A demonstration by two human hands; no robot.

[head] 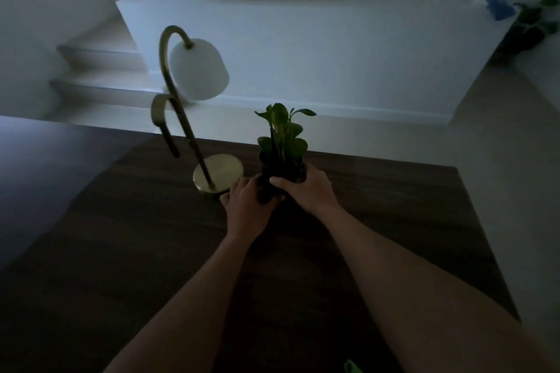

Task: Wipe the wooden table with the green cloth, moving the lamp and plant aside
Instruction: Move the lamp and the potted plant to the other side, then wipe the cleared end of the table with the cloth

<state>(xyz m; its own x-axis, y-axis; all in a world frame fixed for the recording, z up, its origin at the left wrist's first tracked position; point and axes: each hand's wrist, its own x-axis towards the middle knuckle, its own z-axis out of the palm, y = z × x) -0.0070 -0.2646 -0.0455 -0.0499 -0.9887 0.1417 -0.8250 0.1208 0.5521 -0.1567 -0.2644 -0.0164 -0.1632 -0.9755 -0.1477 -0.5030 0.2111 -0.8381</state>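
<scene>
A small green plant [283, 133] in a dark pot stands near the far edge of the dark wooden table [121, 251]. My left hand [247, 206] wraps the pot's lower left side and my right hand [306, 191] grips its right side near the rim. Just left of the pot stands the lamp [197, 70], with a curved brass stem, a white shade and a round brass base [219, 171]. A sliver of something green, perhaps the cloth [351, 368], shows at the bottom edge.
White stair steps [100, 70] and a white wall rise beyond the table's far edge. At the upper right a dark leafy plant [530, 27] sits on a ledge beside a blue object [500, 7]. Pale floor lies to the table's right.
</scene>
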